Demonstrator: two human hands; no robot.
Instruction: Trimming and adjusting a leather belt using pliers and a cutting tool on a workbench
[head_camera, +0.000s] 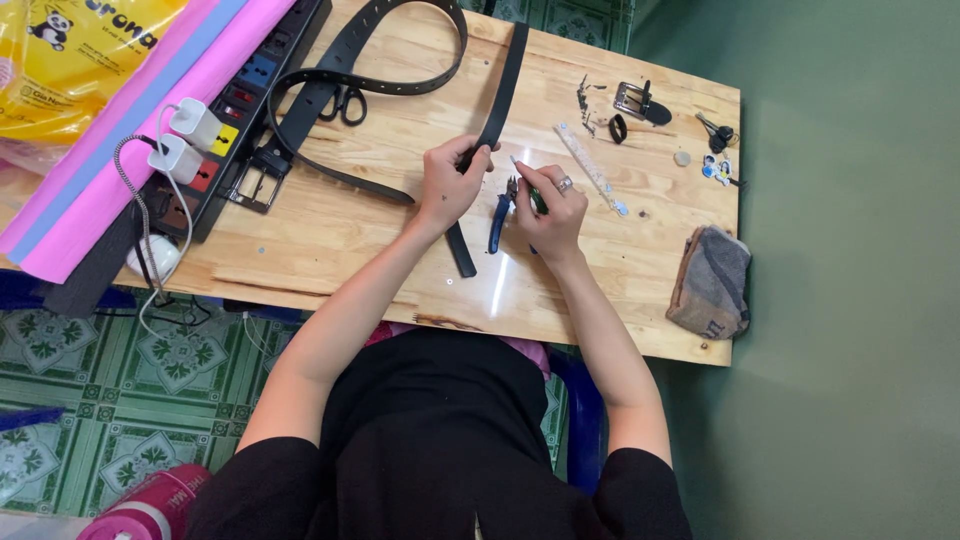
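My left hand (447, 183) grips a black belt strap (502, 90) that runs from the table's far edge down past my wrist to its cut end near the front. My right hand (552, 203) holds a pair of pliers with blue and green handles (500, 216) just to the right of the strap; a ring shows on one finger. Both hands rest close together over the middle of the wooden table (340, 230).
A second black belt with a metal buckle (258, 182) loops at the back left beside scissors (348, 103) and a power strip with white chargers (192, 140). A loose buckle (634, 101), small metal parts, keys (716, 133), and a cloth pouch (712, 282) lie right. Pink sheets (140, 130) lie left.
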